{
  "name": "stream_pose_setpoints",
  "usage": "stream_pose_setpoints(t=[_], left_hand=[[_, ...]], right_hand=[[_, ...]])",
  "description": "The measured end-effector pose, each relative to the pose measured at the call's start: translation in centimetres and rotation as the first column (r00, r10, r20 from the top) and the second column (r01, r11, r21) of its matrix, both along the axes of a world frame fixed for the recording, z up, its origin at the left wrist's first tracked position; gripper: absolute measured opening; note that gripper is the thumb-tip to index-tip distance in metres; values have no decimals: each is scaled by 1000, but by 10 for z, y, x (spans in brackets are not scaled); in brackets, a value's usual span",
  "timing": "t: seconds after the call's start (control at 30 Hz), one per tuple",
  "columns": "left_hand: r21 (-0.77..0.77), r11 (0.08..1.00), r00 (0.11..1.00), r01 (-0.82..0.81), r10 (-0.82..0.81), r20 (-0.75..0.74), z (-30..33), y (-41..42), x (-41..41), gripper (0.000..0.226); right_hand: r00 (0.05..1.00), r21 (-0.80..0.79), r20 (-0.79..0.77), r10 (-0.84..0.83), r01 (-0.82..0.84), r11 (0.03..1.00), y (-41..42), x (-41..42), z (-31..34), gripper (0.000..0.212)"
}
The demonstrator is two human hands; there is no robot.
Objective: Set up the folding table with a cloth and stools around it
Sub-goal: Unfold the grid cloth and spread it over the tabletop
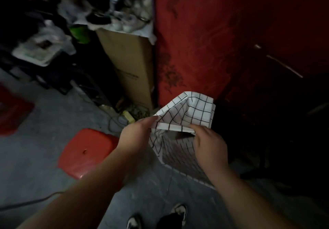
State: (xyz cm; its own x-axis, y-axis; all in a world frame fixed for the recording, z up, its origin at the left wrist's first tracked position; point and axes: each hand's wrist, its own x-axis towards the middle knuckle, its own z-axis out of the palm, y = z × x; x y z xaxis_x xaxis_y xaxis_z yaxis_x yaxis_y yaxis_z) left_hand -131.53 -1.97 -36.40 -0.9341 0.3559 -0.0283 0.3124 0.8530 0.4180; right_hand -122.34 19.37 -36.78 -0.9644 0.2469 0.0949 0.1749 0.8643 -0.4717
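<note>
1. Cloth (pixel 187 111), white with a black grid, is up in the air in front of you, partly folded, with a lower flap hanging down between your forearms.
2. Your left hand (pixel 137 136) pinches the cloth's left corner edge between thumb and fingertips.
3. Your right hand (pixel 210 145) grips the folded near edge on the right, fingers curled over it.
4. Both hands sit close together, with only a short span of cloth edge between them.
5. Red stool (pixel 87 152) stands on the floor just left of your left forearm; its near right corner is hidden under that arm.
6. A second red stool (pixel 12 115) is cut off by the left frame edge, well apart from the first, with bare grey floor (pixel 41 157) between them.
7. A tall cardboard box (pixel 131 68) leans upright beyond the cloth, with clutter piled on and behind it; it's blurred, so I can't name the items.
8. A red patterned panel (pixel 213 33) stands right behind the cloth and fills the upper right. Can't tell if it's the folding table.
9. Cables and small debris (pixel 128 115) lie on the floor at the foot of the box, near the cloth's left corner.
10. The right side is too dark to read; I can't tell what's there.
11. Your shoes (pixel 179 211) are at the bottom edge, with open floor showing ahead of them and to the left.
</note>
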Motion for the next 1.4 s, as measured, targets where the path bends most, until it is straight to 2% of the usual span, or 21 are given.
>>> stream_pose_setpoints(t=[0.13, 0.23, 0.4, 0.57, 0.8, 0.97, 1.07, 1.17, 1.3, 1.4], left_hand=[[58, 977, 976, -207, 210, -49, 56, -93, 22, 47], [83, 933, 923, -350, 359, -137, 95, -172, 49, 44], [165, 799, 770, -578, 601, -213, 143, -319, 130, 42], [206, 657, 598, -725, 749, -285, 169, -467, 245, 44], [257, 467, 366, -846, 859, -357, 203, -636, 404, 41], [282, 297, 186, -912, 914, -360, 217, -718, 498, 38], [330, 203, 81, -922, 934, -347, 220, -755, 544, 48], [310, 99, -5, -946, 948, -318, 216, -790, 583, 47], [272, 12, -71, -962, 953, -294, 213, -847, 629, 48], [253, -58, -129, -966, 954, -272, 217, -897, 650, 41]], right_hand=[[975, 10, -107, 193, -193, 981, -82, -23, 42, 40], [928, 1, -180, 326, -331, 944, -156, -31, 75, 37], [769, 34, -331, 547, -569, 822, -302, -10, 122, 36], [620, 56, -377, 688, -726, 685, -465, 54, 147, 41], [411, 30, -493, 767, -873, 487, -667, 164, 183, 40], [225, 79, -550, 804, -945, 318, -776, 230, 205, 37], [140, 97, -534, 834, -970, 225, -834, 260, 209, 37], [95, 59, -515, 852, -988, 145, -887, 278, 202, 35], [78, -42, -453, 888, -997, 66, -961, 290, 190, 13], [-4, -55, -474, 881, -998, -34, -1023, 298, 183, 19]])
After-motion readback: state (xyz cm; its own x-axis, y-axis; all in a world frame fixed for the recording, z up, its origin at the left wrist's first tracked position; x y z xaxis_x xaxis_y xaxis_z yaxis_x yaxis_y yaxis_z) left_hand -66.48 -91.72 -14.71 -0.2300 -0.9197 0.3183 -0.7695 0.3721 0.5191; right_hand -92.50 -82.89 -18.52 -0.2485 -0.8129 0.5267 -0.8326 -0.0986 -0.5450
